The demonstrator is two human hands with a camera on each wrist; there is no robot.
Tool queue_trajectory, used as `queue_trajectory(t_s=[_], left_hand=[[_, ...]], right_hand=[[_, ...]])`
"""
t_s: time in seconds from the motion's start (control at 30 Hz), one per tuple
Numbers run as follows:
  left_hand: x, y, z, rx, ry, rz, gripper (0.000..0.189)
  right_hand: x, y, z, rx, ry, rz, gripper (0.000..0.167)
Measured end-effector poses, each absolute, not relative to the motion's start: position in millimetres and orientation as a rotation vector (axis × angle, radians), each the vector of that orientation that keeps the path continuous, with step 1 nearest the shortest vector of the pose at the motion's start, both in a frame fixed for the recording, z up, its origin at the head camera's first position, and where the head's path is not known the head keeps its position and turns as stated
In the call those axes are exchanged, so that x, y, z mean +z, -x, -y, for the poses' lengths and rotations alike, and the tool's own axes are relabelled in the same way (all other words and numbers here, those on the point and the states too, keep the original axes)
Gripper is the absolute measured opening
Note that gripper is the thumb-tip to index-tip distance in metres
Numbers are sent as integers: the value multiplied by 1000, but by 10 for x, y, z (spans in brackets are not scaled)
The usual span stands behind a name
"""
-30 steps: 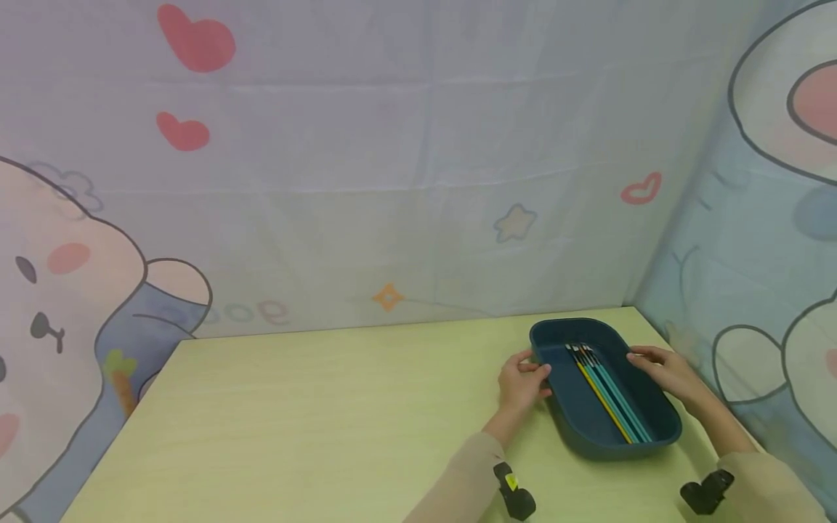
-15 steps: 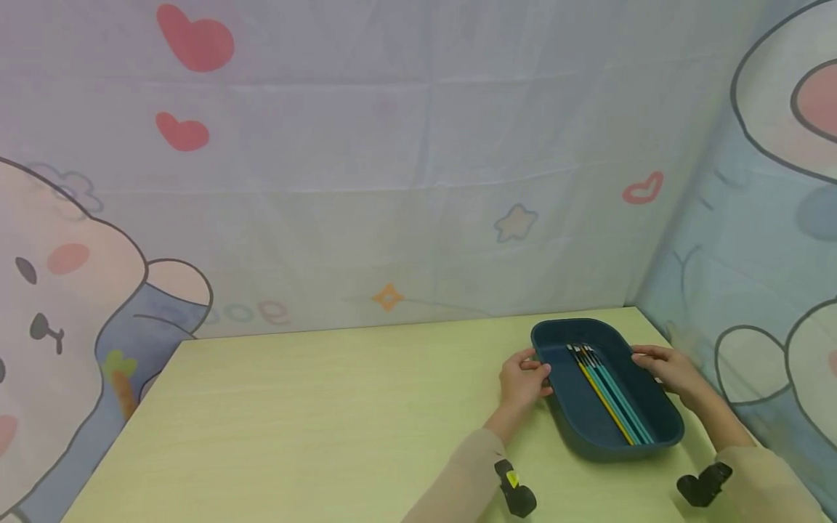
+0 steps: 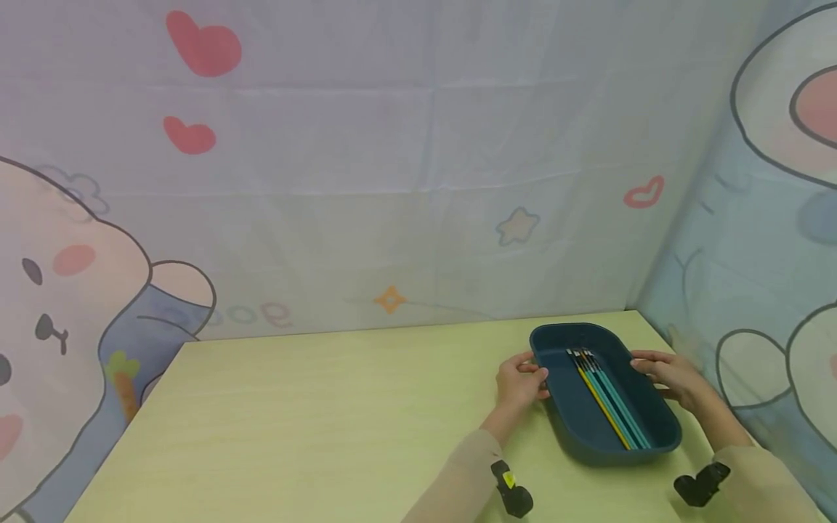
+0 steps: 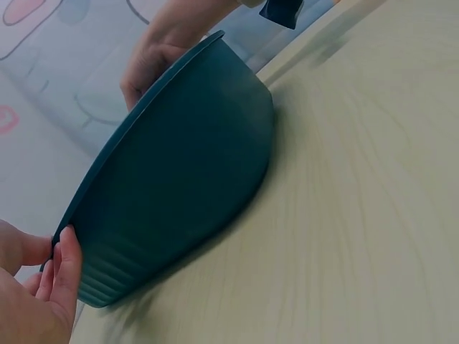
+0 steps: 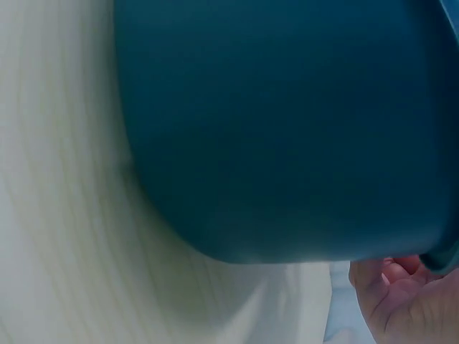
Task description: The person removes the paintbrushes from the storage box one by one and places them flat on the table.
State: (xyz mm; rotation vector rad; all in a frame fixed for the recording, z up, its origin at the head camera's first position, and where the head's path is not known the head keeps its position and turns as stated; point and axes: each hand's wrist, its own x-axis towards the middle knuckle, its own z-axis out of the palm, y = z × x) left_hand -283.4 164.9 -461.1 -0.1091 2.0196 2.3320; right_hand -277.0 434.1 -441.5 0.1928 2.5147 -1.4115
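A dark blue, deep oblong basin (image 3: 617, 457) sits at the right of the table in the head view. Several thin paintbrushes (image 3: 616, 407) lie lengthwise inside it, one with a yellow handle and the others turquoise, their tips toward the far end. At the basin's left rim my left hand (image 3: 519, 381) pinches the edge; the left wrist view shows thumb and fingers (image 4: 66, 269) on either side of the rim. My right hand (image 3: 675, 376) holds the opposite rim, thumb on top and fingers below. In the right wrist view, the basin's wall (image 5: 287, 129) fills most of the picture.
The pale wood-grain table (image 3: 294, 421) stretches out to the left of the basin. A printed cloth backdrop (image 3: 366, 160) rises behind the table's far edge, and another patterned cloth (image 3: 752, 247) hangs close along the right side.
The head view has shifted slightly, so the scene sits a little lower. Both hands keep their hold on the basin's rim, and the paintbrushes lie as before.
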Motion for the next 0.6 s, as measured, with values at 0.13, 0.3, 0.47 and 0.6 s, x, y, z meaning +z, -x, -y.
queue_trajectory(t_s=[0.13, 0.3, 0.47, 0.6], left_hand=[[-4611, 2821, -1586, 2335, 99, -2003, 40], [-4623, 2800, -1502, 2327, 80, -2014, 41], [-4627, 2785, -1429, 2333, 78, -2018, 41], [-4634, 2781, -1350, 2314, 53, -2047, 41]], right_hand=[[-4425, 2763, -4308, -1423, -186, -2508, 67], [-4457, 2770, -4244, -1444, -166, -2493, 66], [-4452, 2766, -4174, -1453, -160, -2476, 67], [-4444, 2759, -4105, -1447, -153, -2472, 68]])
